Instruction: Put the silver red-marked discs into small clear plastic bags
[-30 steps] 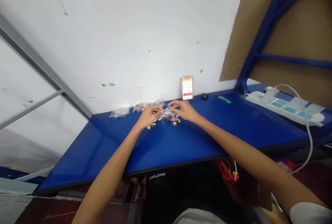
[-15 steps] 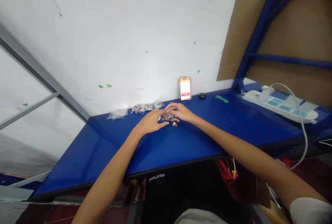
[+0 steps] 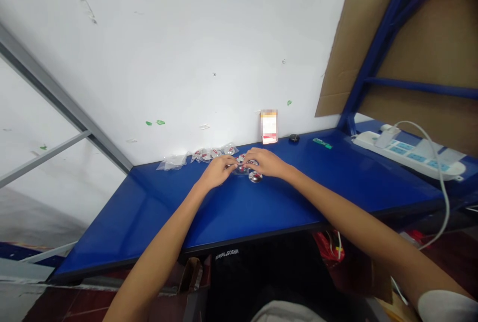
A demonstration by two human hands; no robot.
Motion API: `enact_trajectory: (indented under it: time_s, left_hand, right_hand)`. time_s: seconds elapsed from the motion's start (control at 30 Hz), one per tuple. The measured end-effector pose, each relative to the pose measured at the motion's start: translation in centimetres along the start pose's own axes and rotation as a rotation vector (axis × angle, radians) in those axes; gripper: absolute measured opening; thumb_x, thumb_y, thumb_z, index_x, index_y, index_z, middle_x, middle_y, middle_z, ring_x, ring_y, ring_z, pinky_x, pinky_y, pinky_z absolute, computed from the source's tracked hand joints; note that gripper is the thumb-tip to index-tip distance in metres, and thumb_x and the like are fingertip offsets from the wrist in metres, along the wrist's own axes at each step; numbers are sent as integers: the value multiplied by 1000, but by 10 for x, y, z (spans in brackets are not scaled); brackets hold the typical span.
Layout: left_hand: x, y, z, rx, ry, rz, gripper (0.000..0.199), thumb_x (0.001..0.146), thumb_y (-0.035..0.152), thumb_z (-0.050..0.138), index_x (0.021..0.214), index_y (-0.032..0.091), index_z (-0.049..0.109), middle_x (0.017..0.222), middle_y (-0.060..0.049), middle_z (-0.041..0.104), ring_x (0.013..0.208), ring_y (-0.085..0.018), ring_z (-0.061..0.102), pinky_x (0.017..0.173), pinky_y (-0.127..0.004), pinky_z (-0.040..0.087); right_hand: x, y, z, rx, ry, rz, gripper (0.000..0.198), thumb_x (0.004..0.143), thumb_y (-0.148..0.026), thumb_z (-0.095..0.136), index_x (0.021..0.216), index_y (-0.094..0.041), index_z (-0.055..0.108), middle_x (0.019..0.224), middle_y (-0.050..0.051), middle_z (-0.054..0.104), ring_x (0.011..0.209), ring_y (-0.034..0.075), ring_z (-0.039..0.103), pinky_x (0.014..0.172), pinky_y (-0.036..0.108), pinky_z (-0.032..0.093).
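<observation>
My left hand [image 3: 217, 171] and my right hand [image 3: 268, 161] meet over the blue table, thumbs and fingers pinched together. Between them they hold a small clear plastic bag [image 3: 241, 169], by what looks like its upper edge. Something shiny with red on it shows inside the bag. Just below my right fingers lies a round silvery piece [image 3: 256, 177] with a red mark. More such pieces are partly hidden behind my fingers. Beyond my left hand, several bagged round pieces [image 3: 215, 153] lie in a row along the wall.
Flat clear bags [image 3: 174, 161] lie left of the row. A lit phone [image 3: 269, 127] leans on the wall. Right of it are a small black round object [image 3: 294, 138], a green item [image 3: 322, 143] and a white power strip [image 3: 411, 153] with a cable. The table's front edge [image 3: 261, 235] is near me.
Both hands have shifted their fingers. The fingertips now pinch the bag at its edge, where before they were bunched over the pieces. The view has swung slightly left.
</observation>
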State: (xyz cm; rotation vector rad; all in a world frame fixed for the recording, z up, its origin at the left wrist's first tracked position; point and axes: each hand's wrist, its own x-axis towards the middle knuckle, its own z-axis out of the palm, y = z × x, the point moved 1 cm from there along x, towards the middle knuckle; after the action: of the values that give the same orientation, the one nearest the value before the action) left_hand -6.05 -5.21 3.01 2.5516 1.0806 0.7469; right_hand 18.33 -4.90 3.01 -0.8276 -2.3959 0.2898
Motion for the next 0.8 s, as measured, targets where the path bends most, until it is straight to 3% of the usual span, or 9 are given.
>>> enact_trajectory:
  time_s: [0.17,0.3,0.4,0.47,0.57,0.63,0.7,0.8]
  left_hand:
    - [0,-1,5,-188,79,-145,32,102,42,62,123,24,79,116,-7,82,103,-27,77,96,-38,58]
    - [2,-4,0,-274,118,-205,28,98,42,67,111,19,78,95,-6,83,85,-24,77,83,-35,59]
    - [0,-24,-21,-303,203,-261,27,95,42,69,103,17,78,92,-6,82,81,-22,75,78,-32,58]
    - [-6,-48,-45,-343,369,-322,30,93,44,69,103,17,76,93,-7,81,82,-21,75,76,-31,60]
    - [-26,-93,-84,-350,768,-410,32,90,44,69,101,15,75,100,-7,79,87,-20,74,74,-30,64]
    - [-40,-119,-100,-314,970,-514,31,87,42,71,99,14,75,94,-5,75,78,-16,70,72,-31,65]
    - [-48,-135,-102,-345,992,-596,31,86,40,72,100,12,75,91,-5,73,73,-14,68,75,-32,66]
    - [-45,-143,-85,-293,841,-701,32,88,39,69,104,12,77,90,-7,76,74,-16,70,73,-31,64]
  right_hand:
    - [3,1,5,164,137,143,17,100,-21,68,103,-23,85,105,5,85,91,22,77,84,31,54]
    - [4,0,6,197,194,182,17,101,-23,68,104,-22,84,96,3,85,84,21,78,79,30,54]
    - [3,5,5,171,220,227,20,103,-24,64,112,-23,82,86,1,84,75,19,77,76,29,54]
    - [2,11,3,138,247,252,21,104,-23,63,115,-23,81,85,0,84,74,19,78,76,29,54]
    - [1,19,-2,99,278,266,20,103,-24,63,112,-23,81,84,1,83,77,20,78,75,29,53]
    - [1,22,-4,76,283,275,19,103,-25,63,110,-22,81,81,1,82,76,20,77,73,29,52]
    - [1,22,-4,59,275,277,19,103,-26,64,108,-22,81,79,1,81,75,20,75,71,29,51]
    - [2,19,0,43,256,261,18,102,-27,64,107,-23,81,80,1,81,74,19,74,70,29,50]
